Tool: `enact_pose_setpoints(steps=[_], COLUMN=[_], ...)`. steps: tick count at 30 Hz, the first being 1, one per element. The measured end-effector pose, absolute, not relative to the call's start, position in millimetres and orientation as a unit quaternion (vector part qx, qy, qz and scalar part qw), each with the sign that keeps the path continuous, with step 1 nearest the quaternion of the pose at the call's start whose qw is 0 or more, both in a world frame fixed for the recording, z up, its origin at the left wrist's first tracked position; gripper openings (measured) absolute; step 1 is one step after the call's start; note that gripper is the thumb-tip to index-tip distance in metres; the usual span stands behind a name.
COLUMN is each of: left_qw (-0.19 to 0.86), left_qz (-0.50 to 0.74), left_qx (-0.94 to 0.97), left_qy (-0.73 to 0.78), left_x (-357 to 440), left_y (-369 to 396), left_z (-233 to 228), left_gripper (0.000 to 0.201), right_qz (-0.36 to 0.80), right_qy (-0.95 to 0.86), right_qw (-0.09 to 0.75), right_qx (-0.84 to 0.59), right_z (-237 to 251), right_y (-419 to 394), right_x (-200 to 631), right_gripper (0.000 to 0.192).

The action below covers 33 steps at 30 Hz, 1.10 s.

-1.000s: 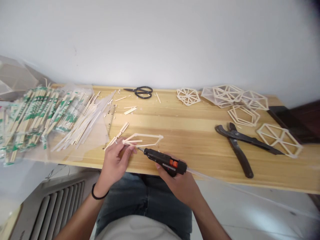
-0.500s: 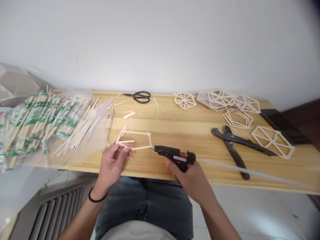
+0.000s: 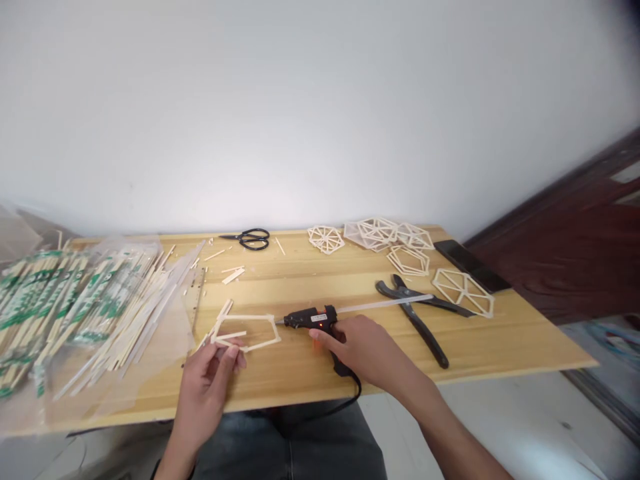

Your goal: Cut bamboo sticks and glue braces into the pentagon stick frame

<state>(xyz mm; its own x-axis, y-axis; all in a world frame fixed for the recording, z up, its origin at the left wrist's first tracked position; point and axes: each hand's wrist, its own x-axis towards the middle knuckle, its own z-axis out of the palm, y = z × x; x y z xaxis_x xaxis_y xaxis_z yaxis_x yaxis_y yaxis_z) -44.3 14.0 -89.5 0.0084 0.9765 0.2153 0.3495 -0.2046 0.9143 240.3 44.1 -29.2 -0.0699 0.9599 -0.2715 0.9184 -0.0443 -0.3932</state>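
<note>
Frame of thin sticks (image 3: 247,317), five-sided, is pinched between the thumb and fingers of my left hand (image 3: 205,385), toward the worktop's (image 3: 320,280) front edge. My right hand (image 3: 365,347) is clamped round a glue gun (image 3: 307,319), its tip just beside the frame's far right corner. Pliers (image 3: 417,323) lie right of the gun, black scissors (image 3: 243,237) near the back edge.

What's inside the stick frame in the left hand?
Inside the stick frame, one short stick juts in from the left corner, and the wooden table shows through. The left hand covers part of the lower edge, so what's behind it can't be seen.
</note>
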Motion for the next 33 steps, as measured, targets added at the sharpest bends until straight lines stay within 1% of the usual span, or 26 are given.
enact_pose_setpoints(steps=[2, 3, 5, 7, 9, 11, 12, 15, 20, 25, 29, 33], left_qw=[0.337, 0.336, 0.334, 0.334, 0.335, 0.339, 0.340, 0.341, 0.336, 0.351, 0.352, 0.338], left_qz=[0.455, 0.454, 0.457, 0.460, 0.461, 0.461, 0.462, 0.468, 0.470, 0.465, 0.464, 0.469], left_qx=[0.625, 0.626, 0.629, 0.629, 0.627, 0.626, 0.626, 0.627, 0.630, 0.629, 0.631, 0.641], left_qy=[0.537, 0.537, 0.533, 0.530, 0.531, 0.530, 0.528, 0.522, 0.519, 0.515, 0.513, 0.505], left_x=[-46, -46, -46, -46, -45, -45, -44, -44, -44, -45, -45, -43], left_y=[14, 14, 14, 14, 15, 15, 15, 16, 15, 14, 14, 16], left_z=[-92, -93, -94, -94, -95, -95, -95, -96, -97, -101, -101, -96], left_gripper=[0.035, 0.036, 0.038, 0.039, 0.039, 0.039, 0.038, 0.038, 0.040, 0.039, 0.038, 0.039], right_qz=[0.227, 0.224, 0.209, 0.179, 0.118, 0.086, 0.071, 0.024, -0.030, -0.059, -0.063, -0.058], right_qy=[-0.701, -0.706, -0.721, -0.741, -0.740, -0.736, -0.733, -0.719, -0.717, -0.737, -0.760, -0.772], right_qw=[0.006, 0.003, 0.035, 0.103, 0.151, 0.156, 0.156, 0.150, 0.127, 0.093, 0.079, 0.086], right_qx=[-0.676, -0.672, -0.660, -0.639, -0.645, -0.653, -0.659, -0.679, -0.685, -0.667, -0.643, -0.627], right_z=[-20, -16, -9, -7, -10, -20, -27, -50, -75, -77, -75, -72], right_y=[49, 52, 64, 86, 117, 149, 163, 192, 205, 205, 203, 203], right_x=[246, 250, 260, 270, 278, 284, 285, 286, 279, 277, 279, 278], right_gripper=[0.057, 0.057, 0.053, 0.038, 0.026, 0.012, 0.010, 0.022, 0.021, 0.028, 0.028, 0.024])
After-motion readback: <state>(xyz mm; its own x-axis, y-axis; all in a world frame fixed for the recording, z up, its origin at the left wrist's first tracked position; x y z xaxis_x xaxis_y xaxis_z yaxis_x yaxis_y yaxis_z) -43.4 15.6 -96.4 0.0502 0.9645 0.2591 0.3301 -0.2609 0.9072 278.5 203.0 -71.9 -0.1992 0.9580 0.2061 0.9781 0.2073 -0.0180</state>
